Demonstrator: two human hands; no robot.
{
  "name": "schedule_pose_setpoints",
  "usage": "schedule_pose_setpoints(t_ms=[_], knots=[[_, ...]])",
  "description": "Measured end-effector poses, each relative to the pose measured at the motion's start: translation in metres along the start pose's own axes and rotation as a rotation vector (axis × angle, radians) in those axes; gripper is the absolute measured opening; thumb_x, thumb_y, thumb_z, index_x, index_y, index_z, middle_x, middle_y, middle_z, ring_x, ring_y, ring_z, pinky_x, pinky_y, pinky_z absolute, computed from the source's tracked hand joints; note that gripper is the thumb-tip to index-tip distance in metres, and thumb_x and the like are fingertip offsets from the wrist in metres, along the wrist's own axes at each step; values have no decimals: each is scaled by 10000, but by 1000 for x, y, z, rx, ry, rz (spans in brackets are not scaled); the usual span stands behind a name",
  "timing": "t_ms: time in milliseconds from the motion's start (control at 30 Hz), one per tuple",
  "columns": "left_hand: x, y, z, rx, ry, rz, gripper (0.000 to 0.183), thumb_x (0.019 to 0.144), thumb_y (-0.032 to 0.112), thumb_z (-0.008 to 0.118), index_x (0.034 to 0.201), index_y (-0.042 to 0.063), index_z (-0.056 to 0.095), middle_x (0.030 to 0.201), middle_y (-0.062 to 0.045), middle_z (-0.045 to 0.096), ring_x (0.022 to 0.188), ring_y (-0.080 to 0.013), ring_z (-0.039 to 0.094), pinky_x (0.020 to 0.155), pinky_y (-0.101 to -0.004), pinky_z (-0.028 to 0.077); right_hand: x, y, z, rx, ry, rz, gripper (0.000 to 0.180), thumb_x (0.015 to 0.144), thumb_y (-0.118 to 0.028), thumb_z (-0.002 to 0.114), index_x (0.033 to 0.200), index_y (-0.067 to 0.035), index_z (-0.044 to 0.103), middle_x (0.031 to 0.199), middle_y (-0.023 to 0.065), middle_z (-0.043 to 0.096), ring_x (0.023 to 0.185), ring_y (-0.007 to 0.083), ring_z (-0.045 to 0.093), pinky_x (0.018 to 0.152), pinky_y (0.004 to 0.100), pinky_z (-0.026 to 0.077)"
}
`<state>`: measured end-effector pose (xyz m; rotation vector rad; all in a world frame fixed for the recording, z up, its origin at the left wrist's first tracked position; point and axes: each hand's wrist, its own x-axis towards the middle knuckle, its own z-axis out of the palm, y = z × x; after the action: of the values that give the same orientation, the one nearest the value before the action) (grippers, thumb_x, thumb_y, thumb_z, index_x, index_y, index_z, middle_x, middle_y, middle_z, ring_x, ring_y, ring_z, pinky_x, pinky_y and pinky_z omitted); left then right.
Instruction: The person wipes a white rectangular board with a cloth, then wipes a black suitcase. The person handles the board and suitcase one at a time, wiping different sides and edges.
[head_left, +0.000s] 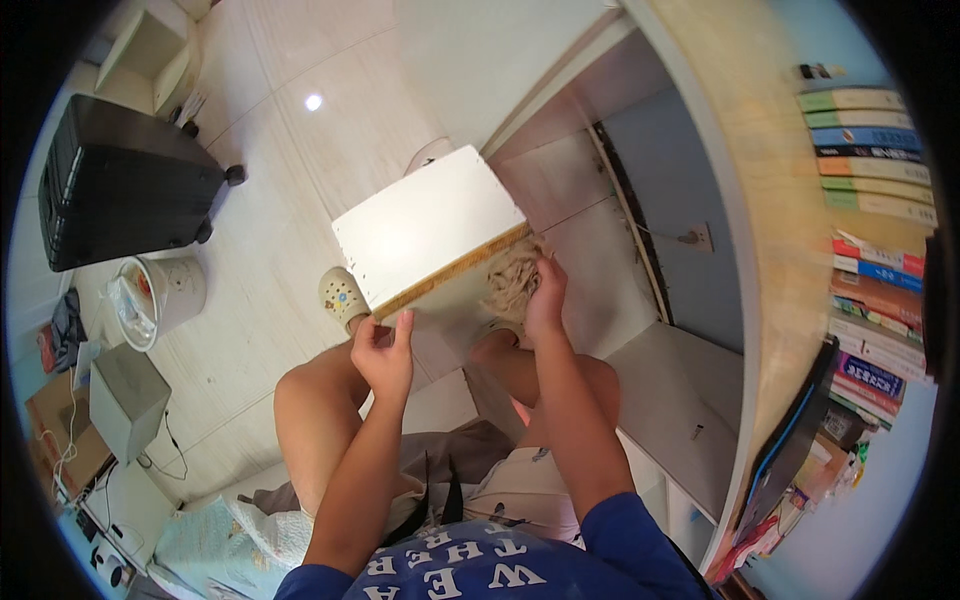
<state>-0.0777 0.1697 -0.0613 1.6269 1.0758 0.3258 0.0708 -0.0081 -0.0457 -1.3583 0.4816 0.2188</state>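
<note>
A white rectangular board or box (431, 221) with a worn, brownish near edge is held out in front of me at a tilt. My left hand (384, 346) grips its near left corner, thumb apart from the curled fingers. At the near right edge, my right hand (545, 296) holds a crumpled beige cloth (514, 281), which touches or lies close beside that edge. What the underside looks like is hidden.
A black suitcase (127, 184) and a white bin (176, 289) with a plastic liner stand at left. A wooden desktop (772, 187) bearing books (862, 142) curves along the right, above a grey shelf panel (675, 397). A plug sits in a wall socket (701, 237).
</note>
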Motion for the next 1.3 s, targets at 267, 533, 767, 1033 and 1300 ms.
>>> schedule_pose_setpoints(t_ms=[267, 533, 767, 1033, 1300], knots=[[-21, 29, 26, 69, 8, 265, 462, 736, 260, 881, 1003, -43, 656, 868, -94, 655, 787, -178, 595, 746, -302, 502, -41, 13, -74, 130, 251, 91, 285, 896, -130, 508, 1067, 62, 632, 1001, 65, 633, 928, 172, 579, 869, 304, 443], [-16, 75, 67, 184, -152, 370, 497, 722, 344, 878, 996, -14, 668, 961, -106, 670, 914, -208, 633, 839, -329, 504, -64, 5, -102, 157, 510, 228, 324, 899, -201, 539, 1093, 40, 636, 1030, 78, 632, 950, 196, 588, 870, 336, 457], [27, 99, 125, 243, -181, 555, 544, 672, 418, 869, 972, 12, 667, 922, -154, 641, 890, -335, 614, 806, -414, 486, -47, -24, -78, 0, 675, 322, 473, 965, -341, 495, 1250, 30, 570, 1217, 120, 598, 1090, 252, 586, 941, 389, 477], [73, 97, 199, 334, -323, 513, 798, 662, 634, 773, 1148, 25, 601, 1037, -135, 578, 1007, -315, 531, 882, -441, 416, 26, -25, -69, -477, 690, 203, 509, 958, -396, 472, 1231, 18, 588, 1256, 152, 579, 1078, 297, 603, 889, 440, 526], [74, 50, 247, 471, -560, 421, 916, 645, 750, 700, 1156, -4, 597, 1071, -99, 543, 1029, -270, 475, 910, -403, 372, 96, 10, -122, -98, 399, 545, 376, 1016, -328, 340, 1091, -68, 602, 1108, 113, 621, 930, 267, 626, 725, 425, 549]])
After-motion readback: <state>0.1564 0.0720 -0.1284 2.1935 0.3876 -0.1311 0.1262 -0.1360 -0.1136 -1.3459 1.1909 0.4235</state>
